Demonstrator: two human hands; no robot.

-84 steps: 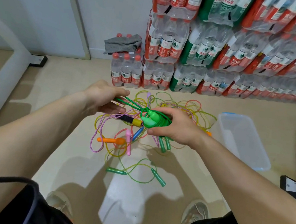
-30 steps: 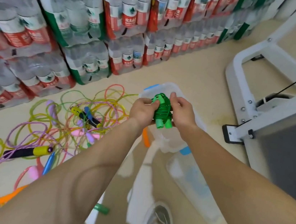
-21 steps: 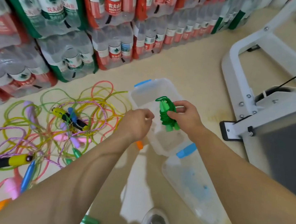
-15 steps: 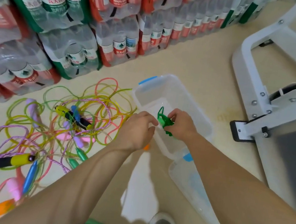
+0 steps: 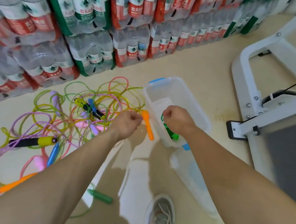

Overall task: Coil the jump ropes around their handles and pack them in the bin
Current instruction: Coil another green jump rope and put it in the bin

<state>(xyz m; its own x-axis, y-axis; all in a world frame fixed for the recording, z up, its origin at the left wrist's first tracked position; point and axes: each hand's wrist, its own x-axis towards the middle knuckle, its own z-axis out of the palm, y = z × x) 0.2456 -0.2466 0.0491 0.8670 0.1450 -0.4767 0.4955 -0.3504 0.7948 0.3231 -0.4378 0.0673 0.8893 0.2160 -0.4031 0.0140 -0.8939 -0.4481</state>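
Observation:
The clear plastic bin [image 5: 196, 107] with blue latches stands open on the floor. My right hand [image 5: 177, 119] is inside it, fingers curled on the coiled green jump rope [image 5: 171, 132], which reaches down to the bin's near end. My left hand [image 5: 127, 123] hovers just left of the bin, closed in a loose fist with nothing in it. An orange handle [image 5: 148, 126] lies on the floor between my left hand and the bin wall. A tangle of loose jump ropes [image 5: 79, 114] with yellow, blue, pink and purple handles spreads over the floor to the left.
Shrink-wrapped packs of water bottles [image 5: 97, 30] are stacked along the back. The bin's clear lid [image 5: 192, 185] lies on the floor in front of the bin. A white metal frame [image 5: 256, 84] stands at the right. A green handle [image 5: 101, 197] and my shoe [image 5: 160, 218] are near.
I turned from the rope pile to the bin and my right hand lowered the coiled green rope into it. My left hand let go of the rope and drew back to the left.

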